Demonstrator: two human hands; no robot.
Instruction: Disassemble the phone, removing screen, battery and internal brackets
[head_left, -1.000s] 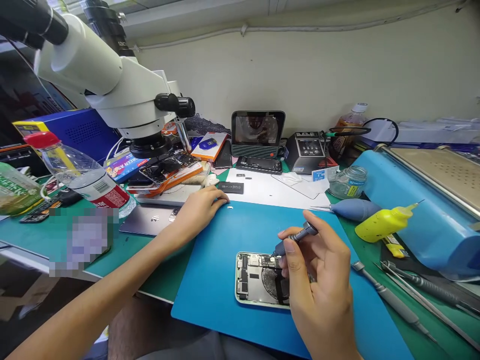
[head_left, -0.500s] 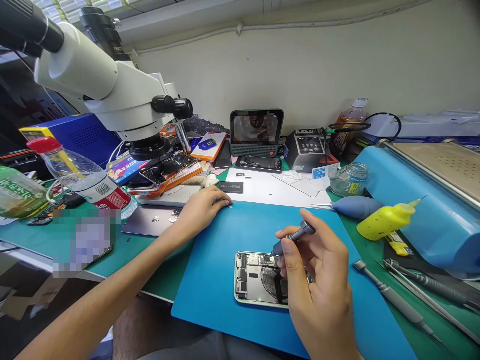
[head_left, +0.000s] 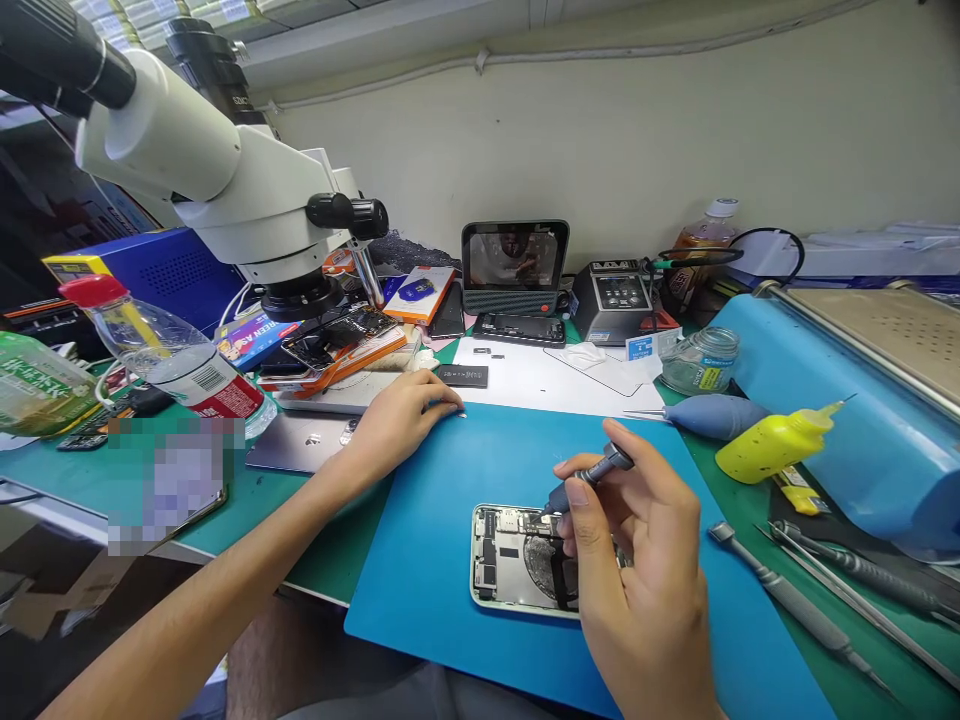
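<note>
My right hand grips a small grey screwdriver between thumb and fingers, its index finger by the top end. The driver slants down, and its tip meets the upper part of an opened phone lying on the blue mat. Inside the pale frame are circuit parts and a dark round coil; my right hand covers the phone's right end. At the mat's far left edge rests my left hand, fingers drawn together beside a tiny pale piece. Whether the fingertips pinch it is too small to tell.
A microscope overhangs the left side, near a red-capped bottle. Behind the mat, a battery lies by white paper. To the right are a blue air blower, a yellow bottle and a grey-handled tool.
Almost nothing differs. The whole view has shifted very slightly, while both hands, the screwdriver and the phone keep the same places relative to each other.
</note>
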